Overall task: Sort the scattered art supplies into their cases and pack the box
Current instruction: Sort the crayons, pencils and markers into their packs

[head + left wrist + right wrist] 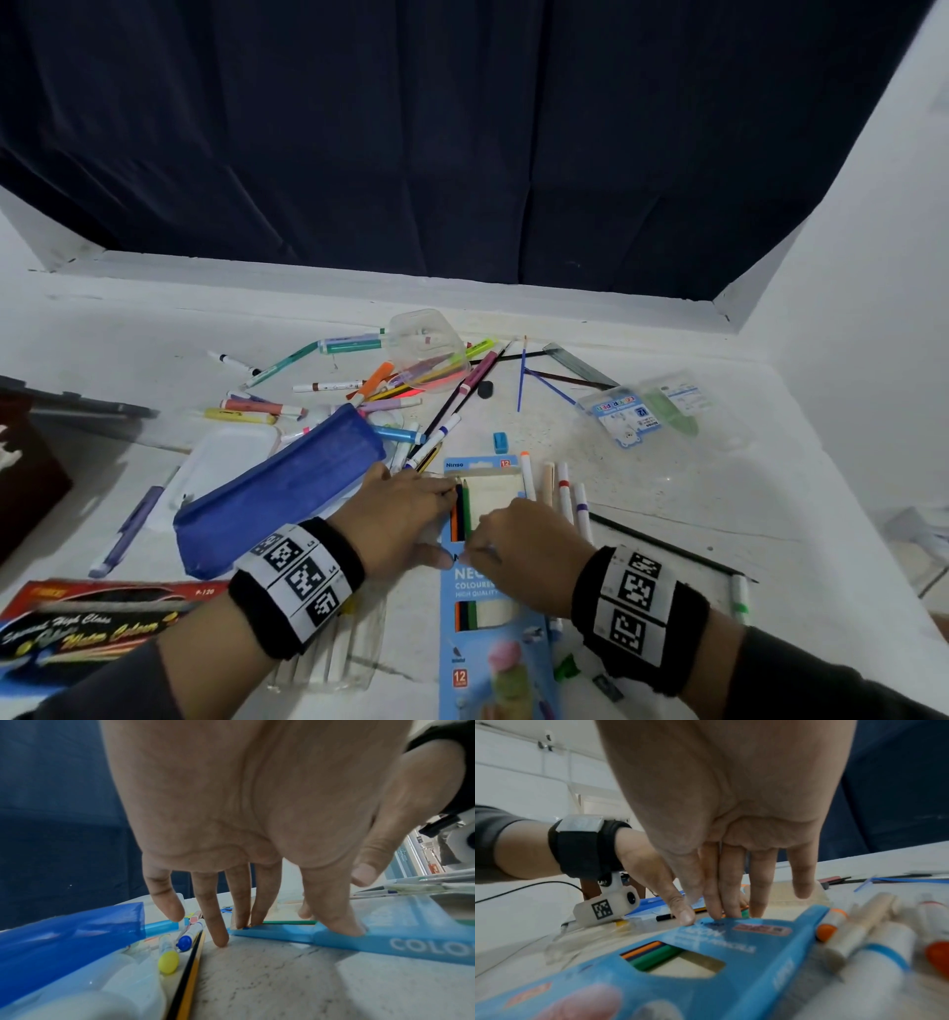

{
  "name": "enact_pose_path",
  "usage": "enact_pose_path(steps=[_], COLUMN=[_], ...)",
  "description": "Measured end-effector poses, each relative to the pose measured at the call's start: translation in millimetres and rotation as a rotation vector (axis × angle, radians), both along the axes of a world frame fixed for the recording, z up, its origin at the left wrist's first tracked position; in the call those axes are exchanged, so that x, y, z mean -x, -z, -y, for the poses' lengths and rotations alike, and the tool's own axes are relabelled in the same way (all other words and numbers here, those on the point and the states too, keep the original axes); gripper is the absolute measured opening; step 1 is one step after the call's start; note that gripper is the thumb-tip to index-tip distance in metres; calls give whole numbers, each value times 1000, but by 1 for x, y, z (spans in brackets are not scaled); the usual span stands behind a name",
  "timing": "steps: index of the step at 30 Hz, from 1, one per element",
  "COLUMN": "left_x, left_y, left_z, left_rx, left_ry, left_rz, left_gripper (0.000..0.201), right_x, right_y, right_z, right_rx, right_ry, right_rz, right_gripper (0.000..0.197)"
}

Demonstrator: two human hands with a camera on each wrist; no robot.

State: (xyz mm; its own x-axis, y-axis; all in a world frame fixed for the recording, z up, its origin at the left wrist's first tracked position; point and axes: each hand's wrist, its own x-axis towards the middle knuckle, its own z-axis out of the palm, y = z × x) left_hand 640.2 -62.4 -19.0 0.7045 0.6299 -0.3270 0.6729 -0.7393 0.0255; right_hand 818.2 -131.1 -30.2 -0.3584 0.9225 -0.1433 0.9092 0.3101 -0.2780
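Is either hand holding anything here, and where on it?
Both the left hand and the right hand press fingertips on the blue coloured-pencil box, near its open end.

Pencil box, top flap: the light blue coloured-pencil box [493, 591] reads "Ninso" at upper left and "12" on a red patch at upper right.
Pencil box, front: "COLOURE…" and "HIGH QUALITY", partly hidden; lower down, an orange "12".
Pencil box, side edge: "COLO…" in the left wrist view [401, 944].
Clear marker case [624, 415], right of the frame's centre: "12" on its blue label.
Red and black box [102, 624], lower left: "Water Colours", "P-120".
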Motion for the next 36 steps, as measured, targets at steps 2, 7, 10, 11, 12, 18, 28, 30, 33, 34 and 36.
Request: enact_pose_path(steps=[2,7,10,11,12,18,28,30,33,34,36], left_x=[0,0,0,0,0,2,-4,-4,-5,-6,-8], left_y=[0,3,4,4,4,3,-3,-4,-5,-6,-11], left_z=[-1,-1,-2,-2,-3,-4,4,3,0,-2,-7], left_rx=[2,9,-14,-16,-15,1,23,31,64,80,144], left_ry=[0,8,15,17,17,23,-5,-9,-14,-15,-39], left_rz=[-4,20,2,-1,-1,49,104,109,111,117,164], left_gripper=[66,68,68,69,69,68,66,70,80,81,80], right_x=[-7,-48,-82,-92,-102,-128,-116,-107,-91,-85,-74], right_y=[-4,-20,-28,-30,-30,-19,-23,-29,-40,-45,-53], right_z=[4,13,21,24,28,42,37,34,26,24,20], right_rx=[3,-206,-190,-142,-79,150,21,-67,-173,-190,-197], right_ry=[45,302,440,484,518,577,575,582,561,550,540], right_rz=[-121,-231,-14,54,126,324,223,13,-342,-451,-669], right_gripper=[40,16,11,10,12,17,11,9,5,11,24])
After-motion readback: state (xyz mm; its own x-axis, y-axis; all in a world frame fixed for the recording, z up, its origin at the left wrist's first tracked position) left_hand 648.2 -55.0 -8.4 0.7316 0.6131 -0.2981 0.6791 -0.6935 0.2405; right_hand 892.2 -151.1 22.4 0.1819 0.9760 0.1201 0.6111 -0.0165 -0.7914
